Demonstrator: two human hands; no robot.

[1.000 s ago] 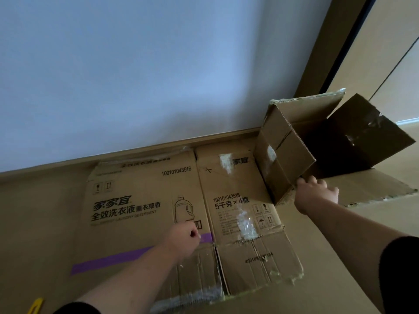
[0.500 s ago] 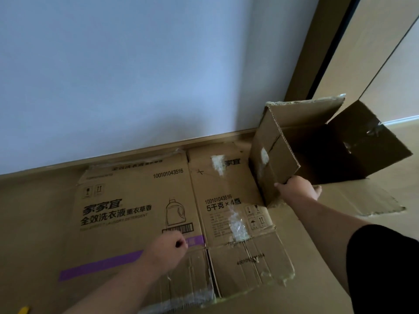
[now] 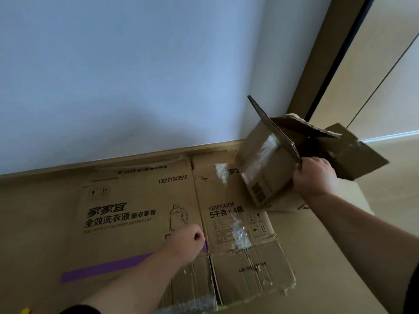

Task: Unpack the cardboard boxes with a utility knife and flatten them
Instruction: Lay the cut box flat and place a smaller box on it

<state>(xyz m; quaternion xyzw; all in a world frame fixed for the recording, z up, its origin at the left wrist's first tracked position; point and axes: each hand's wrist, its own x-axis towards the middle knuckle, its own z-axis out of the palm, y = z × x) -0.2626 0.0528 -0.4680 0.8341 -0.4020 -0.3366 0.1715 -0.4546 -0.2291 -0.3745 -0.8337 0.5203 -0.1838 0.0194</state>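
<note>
My right hand grips the edge of one flap of the open cardboard box, which is tilted, its lower corner over the flattened box on the floor by the wall. My left hand rests on the flattened box, fingers curled into a fist; I cannot tell whether it holds anything.

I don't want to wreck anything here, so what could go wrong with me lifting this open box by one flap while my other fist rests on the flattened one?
The right hand grips the open box by one flap, which might tear or fold. The dangling box could swing onto the flattened detergent box beside the left hand.
</note>
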